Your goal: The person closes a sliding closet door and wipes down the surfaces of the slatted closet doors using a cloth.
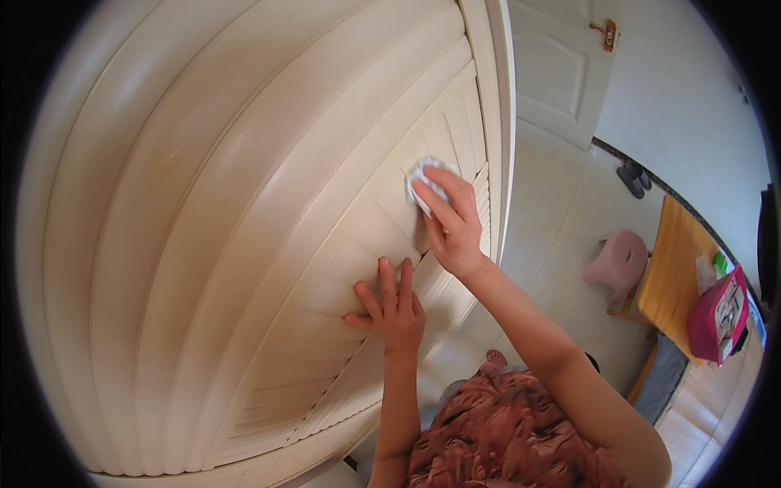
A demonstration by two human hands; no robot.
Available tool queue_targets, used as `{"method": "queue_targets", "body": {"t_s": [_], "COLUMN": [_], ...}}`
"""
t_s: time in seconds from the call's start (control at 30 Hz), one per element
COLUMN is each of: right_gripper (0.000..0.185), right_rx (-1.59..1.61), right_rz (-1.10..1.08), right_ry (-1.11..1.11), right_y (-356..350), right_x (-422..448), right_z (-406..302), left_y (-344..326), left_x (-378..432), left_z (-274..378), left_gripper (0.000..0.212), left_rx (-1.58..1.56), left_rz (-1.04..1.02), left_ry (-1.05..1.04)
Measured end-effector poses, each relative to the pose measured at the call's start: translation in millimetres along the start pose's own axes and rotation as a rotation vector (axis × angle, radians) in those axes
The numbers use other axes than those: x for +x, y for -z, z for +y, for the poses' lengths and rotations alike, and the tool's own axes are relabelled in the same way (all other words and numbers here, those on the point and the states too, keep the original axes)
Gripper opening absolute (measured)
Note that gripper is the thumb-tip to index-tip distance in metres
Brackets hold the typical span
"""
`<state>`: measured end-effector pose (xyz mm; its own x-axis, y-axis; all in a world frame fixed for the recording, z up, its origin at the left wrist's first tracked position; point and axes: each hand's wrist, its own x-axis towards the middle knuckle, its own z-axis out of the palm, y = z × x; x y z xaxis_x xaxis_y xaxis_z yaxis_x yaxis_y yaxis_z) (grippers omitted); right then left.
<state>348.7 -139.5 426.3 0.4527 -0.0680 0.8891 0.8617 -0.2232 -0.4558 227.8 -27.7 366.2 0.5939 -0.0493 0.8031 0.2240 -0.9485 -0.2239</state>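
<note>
Before me rises a large cream furniture panel [256, 201] with curved ridges and narrow fanned grooves; which piece of furniture it belongs to, I cannot tell. My right hand [456, 229] grips a crumpled white cloth [421, 178] and presses it against the grooved part near the panel's edge. Part of the cloth is hidden under the fingers, and it looks slightly blurred. Lower down and to the left, my left hand [396, 317] rests on the same grooved area. Its fingers are spread and hold nothing.
Beyond the panel's white edge [505, 122] lies a pale tiled floor [543, 201]. A white door [552, 61] stands at the top. To the right are dark slippers [633, 179], a pink plastic stool [619, 259], and a wooden table [671, 268] bearing a magenta basket [701, 332] of small items.
</note>
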Motion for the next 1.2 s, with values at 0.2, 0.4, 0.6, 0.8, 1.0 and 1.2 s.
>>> {"method": "queue_targets", "body": {"t_s": [0.2,0.4,0.6,0.8,1.0,1.2], "right_gripper": [0.056,0.049,0.052,0.049,0.048,0.043], "right_rx": [-0.042,-0.025,-0.158,-0.180,-0.187,-0.035], "right_rz": [-0.159,0.123,-0.085,-0.074,-0.174,-0.317], "right_ry": [-0.048,-0.025,-0.010,0.099,0.063,0.217], "right_y": [13,-2,24,25,46,61], "right_x": [-72,26,-33,37,-16,22], "right_z": [28,27,49,49,99,126], "left_y": [-1,-5,-4,-3,-11,-33], "left_x": [5,3,2,-1,18,55], "left_z": [4,3,4,6,34,82], "left_gripper": [0.036,0.036,0.037,0.035,0.036,0.040], "left_rx": [0.027,0.021,0.008,-0.051,-0.136,0.017], "left_rz": [0.049,0.054,0.053,0.052,0.099,-0.048], "left_ry": [-0.011,-0.012,-0.023,0.012,0.088,0.062]}}
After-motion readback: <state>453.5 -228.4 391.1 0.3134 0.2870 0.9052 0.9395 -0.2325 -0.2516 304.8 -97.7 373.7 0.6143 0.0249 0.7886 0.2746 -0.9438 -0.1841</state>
